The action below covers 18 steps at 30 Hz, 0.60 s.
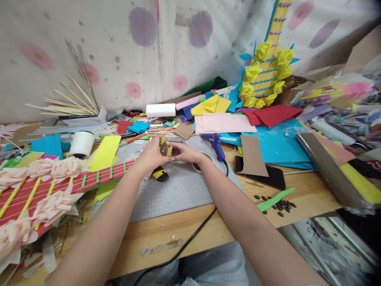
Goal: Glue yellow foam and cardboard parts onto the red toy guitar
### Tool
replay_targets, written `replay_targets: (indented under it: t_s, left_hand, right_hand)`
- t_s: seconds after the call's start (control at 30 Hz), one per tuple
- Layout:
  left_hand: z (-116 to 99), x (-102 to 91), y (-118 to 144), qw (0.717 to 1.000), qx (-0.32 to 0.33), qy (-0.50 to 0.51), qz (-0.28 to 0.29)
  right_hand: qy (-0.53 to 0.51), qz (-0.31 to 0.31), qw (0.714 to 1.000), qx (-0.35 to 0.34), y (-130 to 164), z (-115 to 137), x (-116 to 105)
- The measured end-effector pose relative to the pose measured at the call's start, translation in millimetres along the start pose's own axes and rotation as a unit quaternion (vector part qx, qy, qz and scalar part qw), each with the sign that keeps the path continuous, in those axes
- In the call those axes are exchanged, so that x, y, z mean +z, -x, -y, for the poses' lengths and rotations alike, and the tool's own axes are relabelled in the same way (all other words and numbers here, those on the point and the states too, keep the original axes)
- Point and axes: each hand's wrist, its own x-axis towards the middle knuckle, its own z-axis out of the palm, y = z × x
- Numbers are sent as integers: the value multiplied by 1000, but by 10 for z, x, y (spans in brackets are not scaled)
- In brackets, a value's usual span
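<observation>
Folded card piece [163, 147]: was held above the grey mat's [178, 196] far part.
Left hand [153, 155]: was closed on the piece.
Right hand [187, 153]: was pinched onto the piece.
Glue gun [214, 143]: was laid at the mat's right edge.
Yellow-flowered guitar [266, 77]: was stood beyond the mat, rightward.

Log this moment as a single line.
Left hand and right hand: holding small folded piece | Under hands: grey cutting mat | Nearby: blue glue gun

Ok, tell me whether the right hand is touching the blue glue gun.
Apart: the head view shows grey mat between the right hand and the blue glue gun.
</observation>
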Motion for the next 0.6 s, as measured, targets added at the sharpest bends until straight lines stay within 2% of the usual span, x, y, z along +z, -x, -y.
replay_targets:
  t_s: [0.2,0.37,0.47,0.53,0.6]
  left_hand:
    - [24,-136,-30,990,19,128,53]
    - [3,-279,-83,986,61,117,106]
    - [31,-324,-123,976,53,152,145]
    - [82,-307,-172,971,39,182,149]
    - [142,-251,-236,975,40,178,124]
  right_hand:
    - [3,3,1000,-3,1,13,2]
    - [2,8,1000,2,9,27,17]
    - [13,0,1000,5,23,35,30]
    - [32,-2,999,1,31,43,37]
    - [52,-3,999,-5,35,49,41]
